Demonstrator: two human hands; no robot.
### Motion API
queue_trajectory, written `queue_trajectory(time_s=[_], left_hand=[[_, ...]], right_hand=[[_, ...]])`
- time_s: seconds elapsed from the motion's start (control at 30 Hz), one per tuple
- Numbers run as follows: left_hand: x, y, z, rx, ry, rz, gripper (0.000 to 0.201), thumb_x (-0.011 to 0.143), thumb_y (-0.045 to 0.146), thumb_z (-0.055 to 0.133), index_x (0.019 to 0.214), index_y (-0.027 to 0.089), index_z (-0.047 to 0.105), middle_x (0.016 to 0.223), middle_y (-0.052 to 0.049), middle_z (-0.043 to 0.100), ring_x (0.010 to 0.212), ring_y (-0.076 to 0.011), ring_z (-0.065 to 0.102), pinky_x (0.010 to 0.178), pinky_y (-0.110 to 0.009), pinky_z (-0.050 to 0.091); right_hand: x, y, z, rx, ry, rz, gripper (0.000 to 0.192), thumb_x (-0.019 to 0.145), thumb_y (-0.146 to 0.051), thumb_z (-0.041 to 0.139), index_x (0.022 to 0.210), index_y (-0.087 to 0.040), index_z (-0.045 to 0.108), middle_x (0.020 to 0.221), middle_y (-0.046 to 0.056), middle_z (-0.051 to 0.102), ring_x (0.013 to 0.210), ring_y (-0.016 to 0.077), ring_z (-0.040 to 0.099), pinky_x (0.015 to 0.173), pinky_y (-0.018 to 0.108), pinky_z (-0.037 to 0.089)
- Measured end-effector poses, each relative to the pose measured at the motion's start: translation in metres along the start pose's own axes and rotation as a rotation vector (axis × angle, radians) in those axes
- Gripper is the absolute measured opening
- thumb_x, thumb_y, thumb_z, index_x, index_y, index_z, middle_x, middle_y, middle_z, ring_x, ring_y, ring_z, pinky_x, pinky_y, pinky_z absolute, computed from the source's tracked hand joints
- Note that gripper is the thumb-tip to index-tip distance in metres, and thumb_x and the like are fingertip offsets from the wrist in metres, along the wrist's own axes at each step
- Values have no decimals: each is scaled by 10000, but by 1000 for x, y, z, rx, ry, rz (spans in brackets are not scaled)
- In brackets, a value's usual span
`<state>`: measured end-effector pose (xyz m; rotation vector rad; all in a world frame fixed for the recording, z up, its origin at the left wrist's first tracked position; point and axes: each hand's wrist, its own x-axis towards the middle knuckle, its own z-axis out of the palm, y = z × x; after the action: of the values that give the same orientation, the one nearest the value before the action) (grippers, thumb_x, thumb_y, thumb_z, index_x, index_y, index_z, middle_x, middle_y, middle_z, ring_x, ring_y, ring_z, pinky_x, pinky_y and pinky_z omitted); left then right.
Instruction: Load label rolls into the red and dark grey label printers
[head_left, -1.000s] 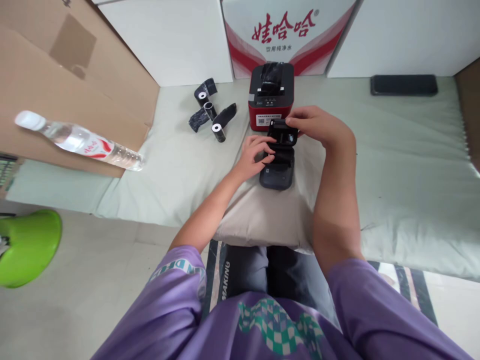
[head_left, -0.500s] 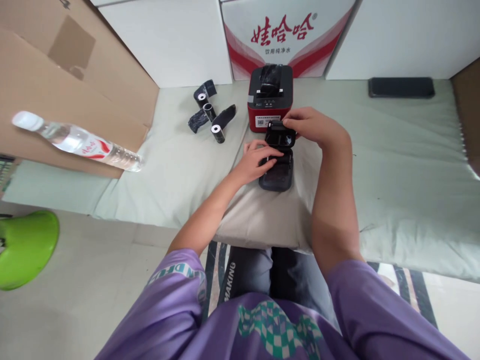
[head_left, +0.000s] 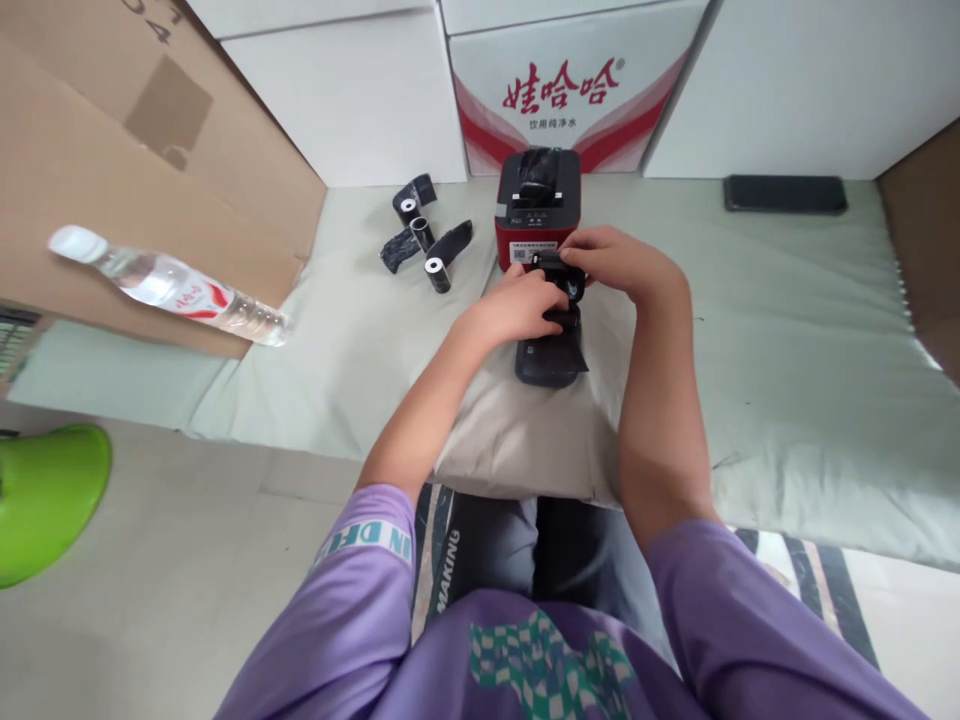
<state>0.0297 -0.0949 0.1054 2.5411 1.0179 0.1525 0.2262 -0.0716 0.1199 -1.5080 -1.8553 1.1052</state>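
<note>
- Step: both hands work the small dark printer (head_left: 550, 355) lid, just 6 o'clock of the red printer (head_left: 534, 215).
- Left hand (head_left: 521, 305) grip curled on it; right hand (head_left: 619, 262) pinches the lid.
- Next likely calls for steadying the body.

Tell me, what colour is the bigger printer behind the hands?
The printer is red with a black top, seen from the head view.

A: What can't you see on the dark printer (head_left: 550, 358)?
B: Its far half; the left hand (head_left: 521, 303) and right hand (head_left: 616, 261) cover it.
A: And the green stool (head_left: 41, 497)?
B: Cut off at the left edge.
</note>
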Motion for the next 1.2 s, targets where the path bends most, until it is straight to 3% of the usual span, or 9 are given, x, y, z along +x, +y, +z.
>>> queue_trajectory(time_s=[0.1,0.27,0.43,0.53,0.63,0.93,1.07,1.2], left_hand=[[2,4,-7,-1,-54,-44,242,859,290,751,1074,224,840,994,-80,809,1050,-314,705,1073,-424,460],[-5,2,0,-21,-108,-86,283,845,249,719,1097,213,844,1028,-97,829,954,-310,736,870,-394,528],[-3,-2,-3,-62,-135,-65,164,802,230,737,924,230,847,814,-53,781,747,-257,693,755,-375,519],[6,7,-10,9,-160,-85,48,765,219,772,785,246,807,684,-34,719,705,-244,677,750,-368,524],[14,19,-10,114,-190,-195,66,731,180,808,721,233,769,658,-58,702,740,-290,707,761,-400,536],[14,19,-2,118,-180,-221,71,748,195,830,789,244,800,720,-82,731,828,-335,728,792,-443,550],[13,24,-7,126,-168,-218,89,732,159,835,752,217,771,741,-91,726,837,-343,737,814,-451,558],[5,27,-17,115,-145,-179,155,730,165,845,871,224,818,800,-75,762,878,-328,751,875,-429,570]], right_hand=[[0,-1,1,18,-29,-4,176,913,-378,746,810,-244,698,810,35,683,782,206,607,725,359,526],[0,-3,5,21,-30,10,153,913,-346,730,803,-245,694,834,41,687,795,216,616,740,375,532],[-1,-7,7,18,-28,-6,175,912,-367,746,797,-246,697,824,45,687,836,227,620,773,368,535],[-1,-6,7,7,-29,-2,176,905,-366,742,793,-241,685,826,40,687,797,211,610,740,359,525],[0,-6,7,-2,-39,-4,188,903,-372,731,783,-240,675,803,29,677,752,194,596,698,348,517],[0,-4,6,38,-52,10,213,920,-399,744,791,-245,674,815,28,680,794,202,608,724,342,522],[0,-3,7,36,-35,13,202,910,-396,750,793,-243,687,842,32,696,799,205,611,727,351,524],[-1,-4,7,32,-39,-4,195,920,-396,733,806,-244,687,826,28,691,779,196,597,705,339,505]])
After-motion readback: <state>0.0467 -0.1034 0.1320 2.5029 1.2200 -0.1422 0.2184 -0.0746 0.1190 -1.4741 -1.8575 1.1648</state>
